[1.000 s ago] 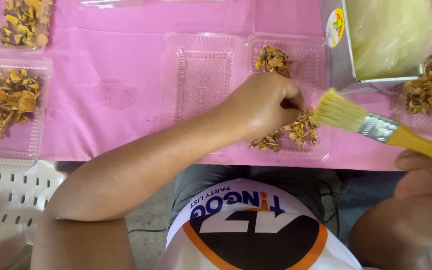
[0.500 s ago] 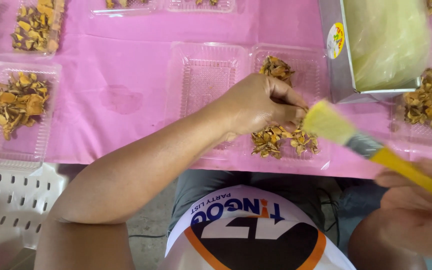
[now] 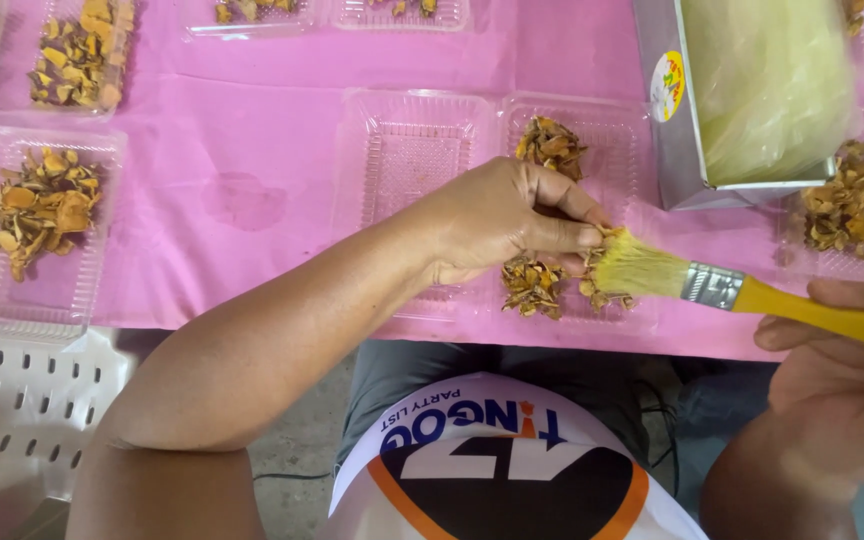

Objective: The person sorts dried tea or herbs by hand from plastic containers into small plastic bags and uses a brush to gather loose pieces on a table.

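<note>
My left hand (image 3: 507,215) reaches over a clear plastic tray (image 3: 620,130) on the pink cloth and pinches a dried orange-brown piece (image 3: 607,237) between thumb and fingers. My right hand (image 3: 842,395) grips the yellow handle of a paintbrush (image 3: 742,290). Its pale bristles touch the pinched piece. More dried pieces (image 3: 549,145) lie at the far end of the tray, and others (image 3: 534,285) at the near end.
An empty clear tray (image 3: 407,150) sits just left of the working tray. Filled trays (image 3: 42,210) lie to the left and at the back. A grey metal box (image 3: 672,130) holding a pale plastic bag stands at the right. A white plastic chair (image 3: 22,420) is lower left.
The view has shifted slightly. My right hand has brought the brush left and down, so its bristles now touch the piece that my left hand pinches.
</note>
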